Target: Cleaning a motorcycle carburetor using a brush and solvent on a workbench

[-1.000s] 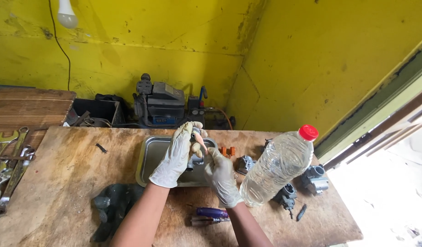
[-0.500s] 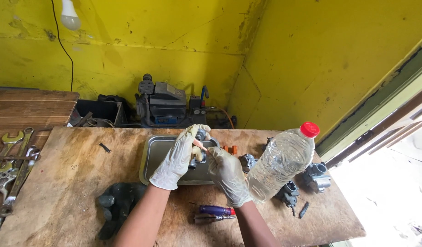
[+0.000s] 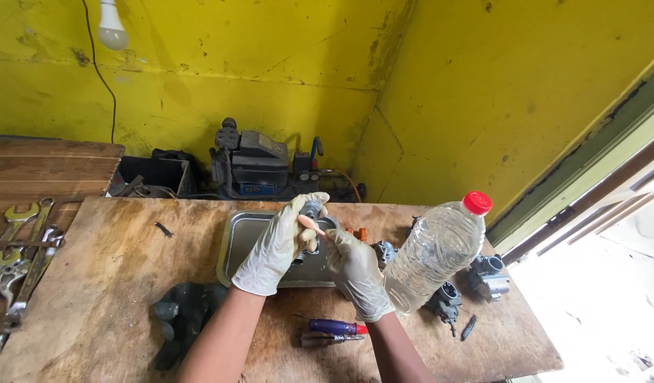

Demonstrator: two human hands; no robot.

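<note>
Metal tray [image 3: 238, 241] sitting mid-tabletop [image 3: 107, 284], toward the rear edge. Both hands hovering over it — left hand [image 3: 277, 248] left of right hand [image 3: 355, 273], a small metal part [image 3: 312, 210] between them. Plastic bottle [image 3: 437, 252] standing right of the tray. Screwdriver [image 3: 334, 328] lying in front. Wrenches [image 3: 15, 248] lying at far left; compressor [image 3: 259, 167] sitting behind the tabletop.

a small repair workshop here: rough plywood workbench [image 3: 93, 284], spanners [image 3: 15, 248] laid out at the left edge, grimy metal engine parts [image 3: 483, 276] scattered about, a compressor-like machine [image 3: 252, 167] against stained yellow walls [image 3: 270, 78], bare bulb [image 3: 112, 28] overhead.
</note>
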